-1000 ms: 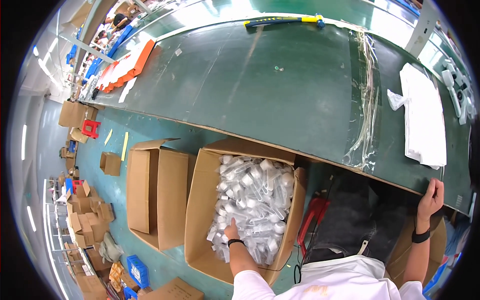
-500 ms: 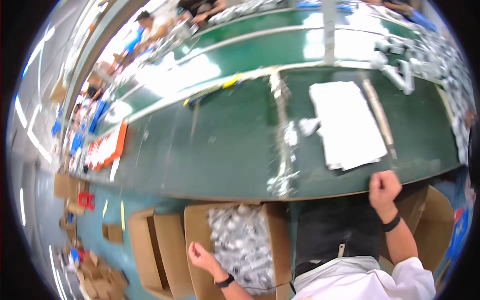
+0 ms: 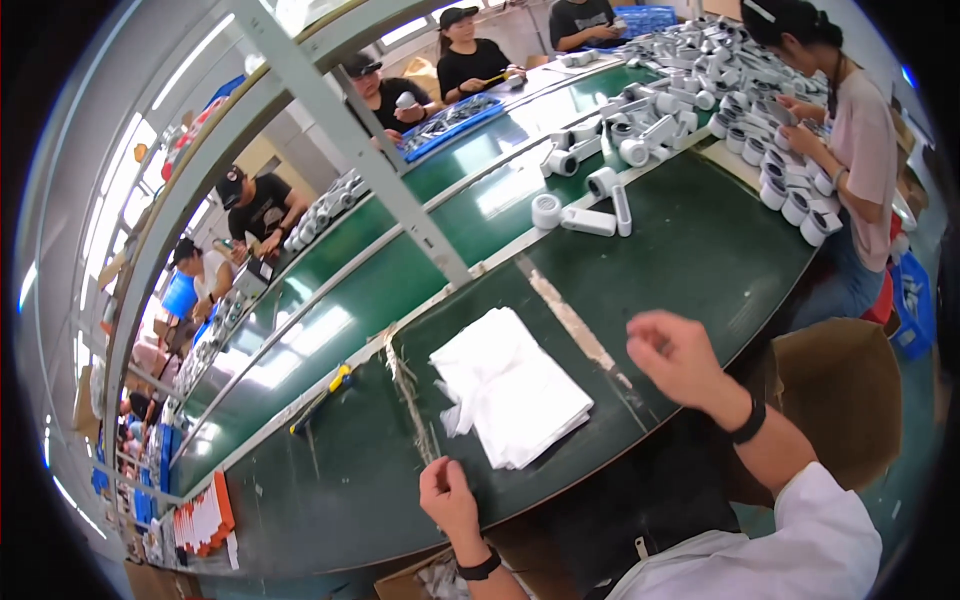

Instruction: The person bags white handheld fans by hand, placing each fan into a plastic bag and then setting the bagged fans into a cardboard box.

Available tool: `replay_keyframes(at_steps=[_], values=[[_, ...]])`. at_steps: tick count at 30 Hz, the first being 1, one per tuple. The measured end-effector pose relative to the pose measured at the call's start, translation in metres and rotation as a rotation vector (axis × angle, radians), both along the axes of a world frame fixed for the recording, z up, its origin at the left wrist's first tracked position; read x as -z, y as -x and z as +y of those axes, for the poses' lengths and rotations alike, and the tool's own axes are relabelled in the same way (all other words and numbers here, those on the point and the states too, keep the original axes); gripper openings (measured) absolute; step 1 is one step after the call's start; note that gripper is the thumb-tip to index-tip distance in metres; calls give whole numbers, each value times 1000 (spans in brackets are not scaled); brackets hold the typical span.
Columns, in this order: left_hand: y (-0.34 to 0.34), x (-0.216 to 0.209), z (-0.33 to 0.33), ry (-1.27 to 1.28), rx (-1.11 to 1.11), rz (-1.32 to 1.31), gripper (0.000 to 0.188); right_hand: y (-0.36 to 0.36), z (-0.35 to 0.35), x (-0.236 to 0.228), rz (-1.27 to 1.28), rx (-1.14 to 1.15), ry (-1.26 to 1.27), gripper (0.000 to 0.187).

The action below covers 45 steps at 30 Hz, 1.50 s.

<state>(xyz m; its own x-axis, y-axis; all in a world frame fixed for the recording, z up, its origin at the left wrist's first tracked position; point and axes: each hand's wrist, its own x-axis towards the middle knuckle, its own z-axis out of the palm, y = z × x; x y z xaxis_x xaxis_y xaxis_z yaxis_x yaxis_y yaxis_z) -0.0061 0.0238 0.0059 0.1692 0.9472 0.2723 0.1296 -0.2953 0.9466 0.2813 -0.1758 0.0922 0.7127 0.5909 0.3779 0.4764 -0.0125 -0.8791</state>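
A stack of white plastic bags or sheets (image 3: 515, 395) lies on the dark green tabletop (image 3: 330, 470) in front of me, with a crumpled piece at its left side. My left hand (image 3: 449, 500) is at the near table edge, just below the stack's lower left; its fingers are curled in and nothing shows in them. To the right of the stack, my right hand (image 3: 680, 358) hovers over the table with fingers bent and the thumb apart, holding nothing visible. Farther off lie a few loose white-and-grey plastic housings (image 3: 590, 220).
A large heap of similar housings (image 3: 690, 75) spreads along the far right, where a person handles some. Other people sit across the green conveyor (image 3: 480, 205). A metal post (image 3: 400, 200) rises by the table. Boxes include an orange one (image 3: 205, 515) and an open carton (image 3: 835, 400).
My view has swung to the right and up. Both hands have risen from below the table edge to the table, and the right hand's fingers have loosened.
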Motion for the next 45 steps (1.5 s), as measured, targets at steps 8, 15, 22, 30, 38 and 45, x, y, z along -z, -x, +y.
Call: replay_keyframes(at_steps=[8,15,22,30,38,45], values=[[-11,-13,-3,46,-20,0,14,-148,102,29,-340,265,494,60],[-9,-5,-1,47,-78,28,13,-180,159,48,-546,349,850,68],[-6,-6,0,55,-64,36,13,-185,161,40,-510,285,951,40],[-23,-21,-9,-18,-51,12,11,-166,131,6,146,75,342,33],[-95,-80,-48,-769,316,703,22,-44,38,-4,829,-419,-346,58],[-101,-68,-37,-724,346,788,13,27,-24,32,930,-425,-227,53]])
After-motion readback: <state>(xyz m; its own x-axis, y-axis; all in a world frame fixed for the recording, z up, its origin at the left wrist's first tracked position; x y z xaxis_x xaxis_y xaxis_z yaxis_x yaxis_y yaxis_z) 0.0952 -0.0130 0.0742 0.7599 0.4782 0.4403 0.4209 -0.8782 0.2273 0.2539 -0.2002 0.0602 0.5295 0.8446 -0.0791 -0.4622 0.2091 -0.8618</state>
